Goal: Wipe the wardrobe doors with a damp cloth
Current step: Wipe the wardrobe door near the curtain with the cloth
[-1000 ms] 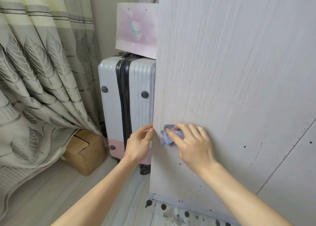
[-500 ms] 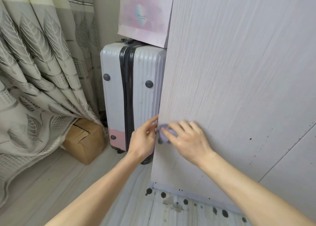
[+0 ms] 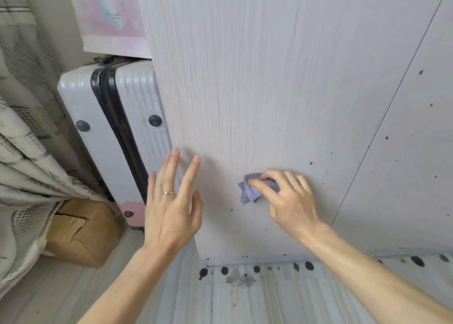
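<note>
A pale wood-grain wardrobe door (image 3: 269, 78) fills most of the view, with small dark specks low on its right part. My right hand (image 3: 289, 198) presses a crumpled purple cloth (image 3: 251, 191) against the lower part of the door, fingers curled over it. My left hand (image 3: 171, 201) is open with fingers spread, hovering by the door's left edge; whether it touches the panel I cannot tell. A ring sits on one of its fingers.
A grey suitcase (image 3: 110, 137) with a black zip stands left of the door, a pink paper bag (image 3: 110, 17) on top. A cardboard box (image 3: 81, 230) and a patterned curtain (image 3: 22, 152) lie further left. Dark spots mark the floor (image 3: 257, 269) under the door.
My right hand has slid the cloth to the right, away from the door's left edge. My left hand has let go of the edge and opened its fingers. The view has tilted down.
</note>
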